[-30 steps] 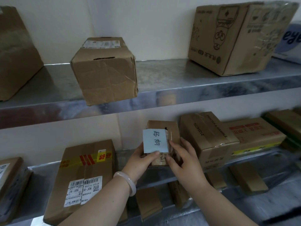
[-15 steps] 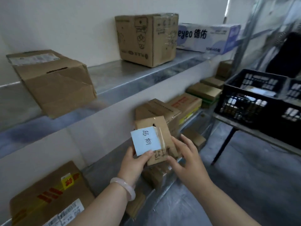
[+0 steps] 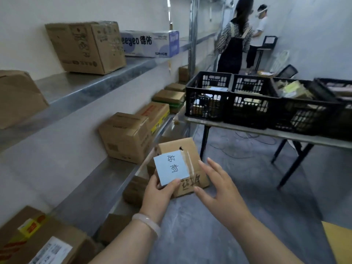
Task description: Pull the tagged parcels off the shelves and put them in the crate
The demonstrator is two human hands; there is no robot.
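A: Where's the parcel (image 3: 196,162)?
B: Off the shelf (image 3: 106,180), held over the floor w/ the tag (image 3: 171,166) facing up, prob. so it can be read. Left hand (image 3: 162,191) grips its lower-left corner, thumb on the tag's edge.
A: Right hand (image 3: 219,189)?
B: Open, fingers spread, just beside the parcel's right side, prob. to steady it. Contact? Can't tell.
A: Crate (image 3: 213,73)?
B: On the table (image 3: 247,128) ahead, well apart. Needs carrying over, I'd say.

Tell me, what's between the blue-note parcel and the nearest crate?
Head view: between parcel and crate, just the table edge and its black leg, over grey floor.
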